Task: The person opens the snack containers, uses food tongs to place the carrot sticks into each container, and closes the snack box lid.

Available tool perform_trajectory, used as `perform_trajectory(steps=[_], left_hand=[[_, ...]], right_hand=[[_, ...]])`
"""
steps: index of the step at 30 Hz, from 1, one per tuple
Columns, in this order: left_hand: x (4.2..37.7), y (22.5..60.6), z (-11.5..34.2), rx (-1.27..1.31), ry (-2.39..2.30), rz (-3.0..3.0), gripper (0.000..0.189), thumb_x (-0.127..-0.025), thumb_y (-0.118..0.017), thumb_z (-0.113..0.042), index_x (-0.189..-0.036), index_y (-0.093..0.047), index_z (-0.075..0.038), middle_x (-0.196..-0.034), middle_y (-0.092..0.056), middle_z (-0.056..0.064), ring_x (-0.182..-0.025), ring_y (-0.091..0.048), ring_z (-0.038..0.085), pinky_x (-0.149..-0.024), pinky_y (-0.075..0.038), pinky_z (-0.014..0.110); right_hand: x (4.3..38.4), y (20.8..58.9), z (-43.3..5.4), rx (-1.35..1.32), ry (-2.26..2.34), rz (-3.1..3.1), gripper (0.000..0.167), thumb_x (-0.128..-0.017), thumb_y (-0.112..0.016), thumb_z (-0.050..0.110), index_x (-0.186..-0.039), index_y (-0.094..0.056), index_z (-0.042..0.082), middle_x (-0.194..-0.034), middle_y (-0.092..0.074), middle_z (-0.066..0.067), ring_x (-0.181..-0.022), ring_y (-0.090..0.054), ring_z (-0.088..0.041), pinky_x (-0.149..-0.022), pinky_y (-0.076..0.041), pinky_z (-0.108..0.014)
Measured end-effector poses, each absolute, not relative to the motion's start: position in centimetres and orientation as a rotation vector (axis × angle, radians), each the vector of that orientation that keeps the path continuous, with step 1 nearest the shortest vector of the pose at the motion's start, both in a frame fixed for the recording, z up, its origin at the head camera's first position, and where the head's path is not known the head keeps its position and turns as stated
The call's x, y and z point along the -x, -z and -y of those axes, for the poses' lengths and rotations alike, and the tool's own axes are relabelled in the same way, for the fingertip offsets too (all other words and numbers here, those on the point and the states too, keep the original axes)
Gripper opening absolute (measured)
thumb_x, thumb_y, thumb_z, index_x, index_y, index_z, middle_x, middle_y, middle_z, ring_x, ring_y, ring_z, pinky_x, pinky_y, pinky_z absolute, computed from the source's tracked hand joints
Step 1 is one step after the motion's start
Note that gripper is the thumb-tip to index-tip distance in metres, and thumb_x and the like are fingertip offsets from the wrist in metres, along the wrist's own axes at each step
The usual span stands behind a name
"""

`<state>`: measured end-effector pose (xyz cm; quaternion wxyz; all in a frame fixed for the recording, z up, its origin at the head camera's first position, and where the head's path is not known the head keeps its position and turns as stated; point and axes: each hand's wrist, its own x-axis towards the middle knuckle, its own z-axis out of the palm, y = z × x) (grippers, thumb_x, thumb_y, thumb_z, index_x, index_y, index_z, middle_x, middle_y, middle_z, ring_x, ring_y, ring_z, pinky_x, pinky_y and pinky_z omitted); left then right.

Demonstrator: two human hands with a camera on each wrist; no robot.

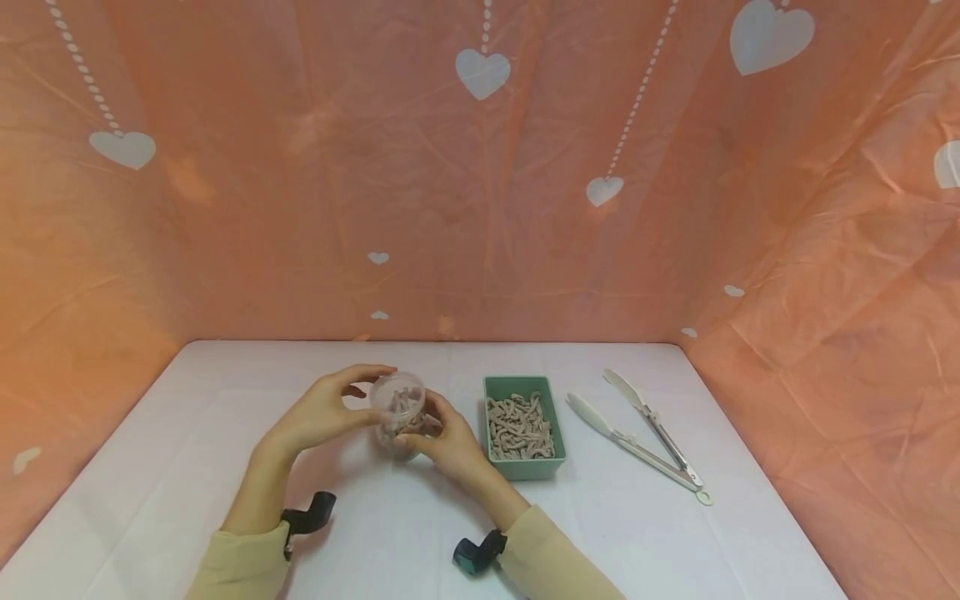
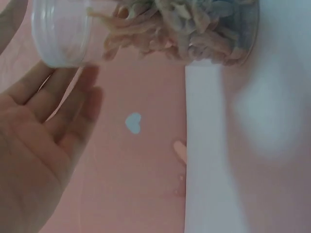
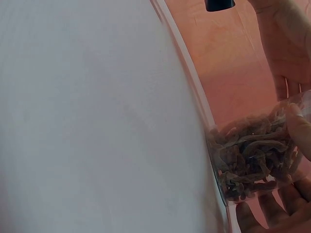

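A clear plastic jar (image 1: 389, 434) stands on the table, partly filled with greyish-brown, twisted strips (image 2: 180, 29). Around the clear lid (image 1: 396, 385) at its top, my left hand (image 1: 318, 414) has its thumb on the near side and its fingers on the far side. Lower down, my right hand (image 1: 454, 447) grips the jar's body from the right, thumb in front. The right wrist view shows the strips (image 3: 255, 155) through the jar wall, between the right thumb and fingers. Part of the jar's base is hidden by the right hand in the head view.
Right of the jar sits a green rectangular tub (image 1: 525, 469) holding many similar strips. Farther right lie spread tongs (image 1: 645, 446) with pale tips and a ring at the hinge end. An orange cloth with white hearts (image 1: 483, 75) rises behind the white table (image 1: 360, 542).
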<state>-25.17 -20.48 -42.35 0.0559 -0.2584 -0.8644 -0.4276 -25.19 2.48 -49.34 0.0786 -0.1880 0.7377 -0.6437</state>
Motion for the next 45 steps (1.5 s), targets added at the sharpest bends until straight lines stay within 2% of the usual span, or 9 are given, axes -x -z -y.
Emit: perform_trajectory(steps=[5,11,15,18,23,27,32,35,45], left_hand=[[25.26,42.33,19.94,0.724,1.239,2.598,0.057,-0.081,-0.091,-0.02,-0.133,-0.069,-0.008,-0.126,-0.071,0.009,-0.107,-0.06,0.024,-0.086,-0.052,0.036],[25.29,42.41,20.09,0.841,1.267,2.557,0.054,-0.086,-0.086,-0.014,-0.136,-0.067,-0.005,-0.136,-0.068,0.01,-0.113,-0.06,0.021,-0.088,-0.052,0.031],[25.29,42.41,20.27,0.937,1.299,2.533,0.054,-0.09,-0.081,-0.009,-0.14,-0.062,-0.001,-0.144,-0.061,0.015,-0.121,-0.058,0.021,-0.095,-0.055,0.033],[25.21,42.41,20.45,0.965,1.335,2.517,0.053,-0.091,-0.079,-0.004,-0.14,-0.06,0.002,-0.144,-0.057,0.019,-0.126,-0.056,0.023,-0.099,-0.055,0.039],[25.09,42.41,20.62,0.986,1.37,2.528,0.048,-0.095,-0.073,-0.002,-0.14,-0.058,0.005,-0.142,-0.056,0.02,-0.129,-0.054,0.027,-0.105,-0.052,0.04],[25.12,42.46,20.49,0.906,1.323,2.577,0.047,-0.095,-0.075,-0.008,-0.139,-0.061,0.001,-0.142,-0.058,0.018,-0.127,-0.055,0.031,-0.102,-0.053,0.041],[25.29,42.62,19.94,0.775,1.203,2.607,0.052,-0.085,-0.087,-0.019,-0.132,-0.067,-0.006,-0.133,-0.065,0.01,-0.113,-0.059,0.026,-0.088,-0.052,0.038],[25.24,42.55,19.76,0.762,1.194,2.601,0.055,-0.082,-0.09,-0.019,-0.131,-0.069,-0.006,-0.131,-0.066,0.009,-0.109,-0.059,0.024,-0.085,-0.05,0.035],[25.18,42.58,20.03,0.93,1.276,2.543,0.053,-0.09,-0.081,-0.01,-0.139,-0.063,-0.005,-0.143,-0.061,0.013,-0.126,-0.057,0.028,-0.099,-0.052,0.042]], right_hand=[[25.22,49.24,-2.4,0.548,1.935,-2.186,0.073,-0.092,-0.081,0.015,-0.156,-0.045,0.013,-0.154,-0.051,-0.016,-0.138,-0.051,-0.042,-0.108,-0.05,-0.05],[25.22,49.18,-2.46,0.551,1.927,-2.185,0.073,-0.093,-0.081,0.015,-0.156,-0.045,0.013,-0.154,-0.051,-0.016,-0.138,-0.051,-0.043,-0.107,-0.051,-0.051],[25.25,49.25,-2.48,0.558,1.924,-2.189,0.072,-0.093,-0.081,0.014,-0.156,-0.046,0.012,-0.153,-0.052,-0.016,-0.138,-0.051,-0.043,-0.107,-0.051,-0.05],[25.26,49.31,-2.48,0.559,1.925,-2.186,0.072,-0.093,-0.08,0.014,-0.156,-0.045,0.012,-0.153,-0.052,-0.017,-0.138,-0.051,-0.043,-0.107,-0.051,-0.05],[25.28,49.34,-2.5,0.559,1.929,-2.184,0.072,-0.093,-0.08,0.014,-0.156,-0.045,0.011,-0.154,-0.051,-0.017,-0.139,-0.05,-0.044,-0.108,-0.05,-0.051],[25.2,49.35,-2.52,0.553,1.926,-2.186,0.072,-0.093,-0.08,0.014,-0.156,-0.045,0.011,-0.154,-0.05,-0.017,-0.139,-0.05,-0.044,-0.107,-0.051,-0.05],[25.13,49.41,-2.49,0.559,1.932,-2.183,0.071,-0.094,-0.079,0.014,-0.156,-0.045,0.011,-0.154,-0.05,-0.017,-0.138,-0.05,-0.043,-0.106,-0.052,-0.049],[25.15,49.41,-2.48,0.558,1.931,-2.182,0.071,-0.094,-0.079,0.014,-0.156,-0.045,0.012,-0.154,-0.05,-0.017,-0.139,-0.05,-0.044,-0.107,-0.051,-0.05],[25.1,49.27,-2.5,0.55,1.906,-2.202,0.072,-0.094,-0.079,0.017,-0.157,-0.044,0.011,-0.154,-0.05,-0.017,-0.139,-0.05,-0.044,-0.106,-0.052,-0.05]])
